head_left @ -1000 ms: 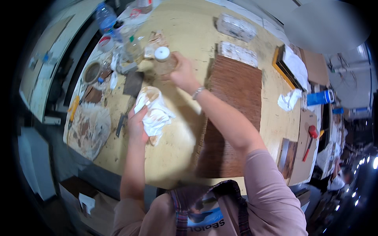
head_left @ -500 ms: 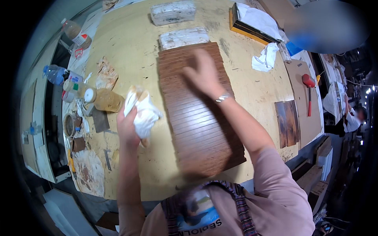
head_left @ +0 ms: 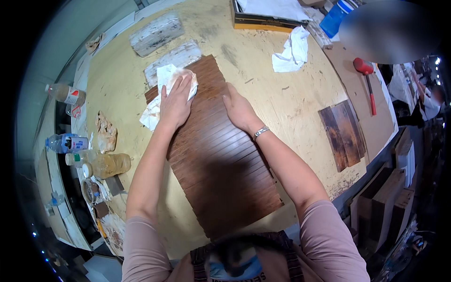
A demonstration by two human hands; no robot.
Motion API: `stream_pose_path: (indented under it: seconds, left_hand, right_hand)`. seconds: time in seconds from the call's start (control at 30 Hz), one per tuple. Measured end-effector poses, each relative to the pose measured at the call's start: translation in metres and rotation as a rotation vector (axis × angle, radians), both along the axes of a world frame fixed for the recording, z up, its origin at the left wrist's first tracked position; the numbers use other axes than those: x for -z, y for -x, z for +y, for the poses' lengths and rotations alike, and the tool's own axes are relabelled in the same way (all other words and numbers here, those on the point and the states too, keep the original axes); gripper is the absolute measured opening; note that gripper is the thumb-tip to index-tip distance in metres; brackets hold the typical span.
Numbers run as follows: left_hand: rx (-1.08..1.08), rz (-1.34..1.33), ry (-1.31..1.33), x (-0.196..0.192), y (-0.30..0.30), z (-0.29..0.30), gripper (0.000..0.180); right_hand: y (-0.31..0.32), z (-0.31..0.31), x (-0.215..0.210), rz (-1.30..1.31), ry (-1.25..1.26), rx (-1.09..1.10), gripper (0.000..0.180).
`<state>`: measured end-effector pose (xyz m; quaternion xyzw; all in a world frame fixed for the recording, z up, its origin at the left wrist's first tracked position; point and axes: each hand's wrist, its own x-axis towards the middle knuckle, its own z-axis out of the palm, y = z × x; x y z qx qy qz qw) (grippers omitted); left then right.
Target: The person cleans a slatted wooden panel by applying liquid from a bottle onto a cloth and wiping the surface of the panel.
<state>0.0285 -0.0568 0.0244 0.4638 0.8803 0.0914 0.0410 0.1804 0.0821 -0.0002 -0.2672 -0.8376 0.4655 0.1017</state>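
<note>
A dark brown wooden panel [head_left: 213, 136] with narrow crosswise strips lies in front of me, slanting up to the left. Near its upper left corner my left hand [head_left: 176, 107] presses a crumpled white cloth [head_left: 166, 75] onto the surface, fingers stretched over it. The cloth has brownish stains, and part of it hangs past the panel's left edge. On the opposite side my right hand [head_left: 240, 110] holds the right edge, thumb on top; its other fingers are partly hidden. Just beyond the panel's far end sits a white, smeared block [head_left: 174, 57].
Another smeared block [head_left: 157, 34] stands farther back. Bottles and a jar of yellowish liquid [head_left: 110, 165] line the left side. To the right are a white cloth [head_left: 292, 51], dark wooden pieces [head_left: 343, 134] and a red mallet [head_left: 364, 66]. An open box [head_left: 268, 21] stands at the back.
My left hand has brought the cloth from beside the bottles onto the panel's far left part. My right hand has shifted from the panel's top to its right edge. The view has turned.
</note>
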Motion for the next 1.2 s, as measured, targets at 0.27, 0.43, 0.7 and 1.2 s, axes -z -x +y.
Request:
stream_pose_path:
  seconds: [0.27,0.43,0.7,1.2]
  left_hand:
    - [0.084,0.043,0.014,-0.007,0.004,0.036,0.063]
    - [0.243,0.06,0.019,0.0,-0.003,0.025,0.062]
    - [0.383,0.102,-0.047,-0.003,-0.014,0.022,0.072]
    - [0.279,0.056,-0.114,0.001,0.019,0.013,0.037]
  right_hand:
    - [0.001,-0.002,0.002,-0.006,-0.032,0.053,0.043]
    - [0.0,-0.002,-0.004,-0.016,-0.013,0.04,0.038]
    - [0.001,0.001,0.0,-0.068,0.022,0.048,0.047]
    - [0.009,0.027,0.012,0.032,0.144,-0.069,0.073]
